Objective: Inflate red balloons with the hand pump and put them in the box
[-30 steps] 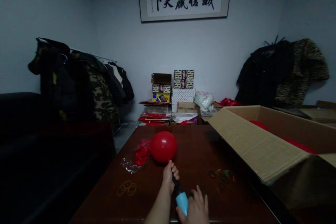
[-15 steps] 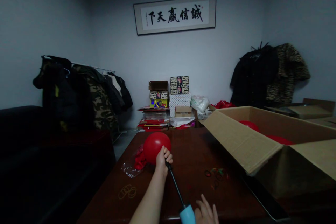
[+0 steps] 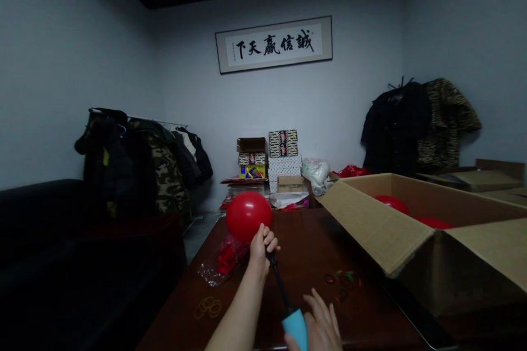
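Observation:
An inflated red balloon (image 3: 248, 216) sits over the far part of the table, at the end of a hand balloon pump (image 3: 295, 330) with a light blue body and a black rod. My left hand (image 3: 263, 247) is closed around the balloon's neck and the pump's nozzle end. At the blue body is my right hand (image 3: 317, 326), its thumb on one side and its fingers stretched out on the other. Below the balloon lies a clear plastic bag of uninflated red balloons (image 3: 226, 259).
Yellowish rubber bands (image 3: 208, 307) lie at the table's (image 3: 302, 247) left, small coloured bands (image 3: 345, 281) at its right. An open cardboard box (image 3: 379, 225) with red balloons inside stands on the right, near a dark flat device (image 3: 424, 318). Stacked boxes (image 3: 284, 167) stand behind.
The view has tilted upward a little. The balloon and my left hand have risen off the bag, and the pump's visible rod is shorter. My right thumb now shows beside the blue body.

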{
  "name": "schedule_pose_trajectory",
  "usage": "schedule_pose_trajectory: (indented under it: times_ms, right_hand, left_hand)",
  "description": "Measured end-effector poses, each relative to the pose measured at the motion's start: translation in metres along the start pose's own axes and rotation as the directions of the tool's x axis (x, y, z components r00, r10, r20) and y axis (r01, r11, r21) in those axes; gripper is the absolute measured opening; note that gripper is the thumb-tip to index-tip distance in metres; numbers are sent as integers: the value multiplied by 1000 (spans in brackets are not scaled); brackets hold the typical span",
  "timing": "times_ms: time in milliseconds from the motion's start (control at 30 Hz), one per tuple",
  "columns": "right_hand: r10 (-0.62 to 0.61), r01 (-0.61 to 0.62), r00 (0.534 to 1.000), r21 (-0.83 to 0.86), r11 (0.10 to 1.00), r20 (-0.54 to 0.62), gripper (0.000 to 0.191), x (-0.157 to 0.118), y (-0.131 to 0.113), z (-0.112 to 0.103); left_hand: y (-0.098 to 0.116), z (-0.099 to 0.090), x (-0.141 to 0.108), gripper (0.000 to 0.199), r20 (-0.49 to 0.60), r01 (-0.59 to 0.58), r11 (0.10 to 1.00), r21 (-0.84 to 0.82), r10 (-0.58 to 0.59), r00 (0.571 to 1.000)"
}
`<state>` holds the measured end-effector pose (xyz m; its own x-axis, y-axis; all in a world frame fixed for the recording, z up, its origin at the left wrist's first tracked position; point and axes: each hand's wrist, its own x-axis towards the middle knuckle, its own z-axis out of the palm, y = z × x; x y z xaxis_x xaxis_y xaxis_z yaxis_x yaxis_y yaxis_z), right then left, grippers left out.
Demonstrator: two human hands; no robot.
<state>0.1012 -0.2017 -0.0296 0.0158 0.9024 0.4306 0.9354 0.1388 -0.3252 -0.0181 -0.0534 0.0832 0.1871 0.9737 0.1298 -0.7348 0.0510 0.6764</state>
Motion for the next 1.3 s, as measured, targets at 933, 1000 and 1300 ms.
schedule_pose_trajectory:
  times_ms: [933, 1000, 1300]
  right_hand:
    - [-40, 52, 987, 69, 996, -154, 40, 28, -39, -36]
    - [-39, 54, 989, 100, 994, -141, 39, 21, -39, -36]
    - [-96, 99, 995, 162, 982, -25, 44, 14, -42, -54]
  left_hand:
    - [23, 28, -32, 47, 2, -143, 971, 192, 145, 989]
    - [34, 26, -31, 47, -22, -180, 963, 200, 188, 982]
    - [74, 26, -30, 43, -24, -194, 978, 75, 196, 980]
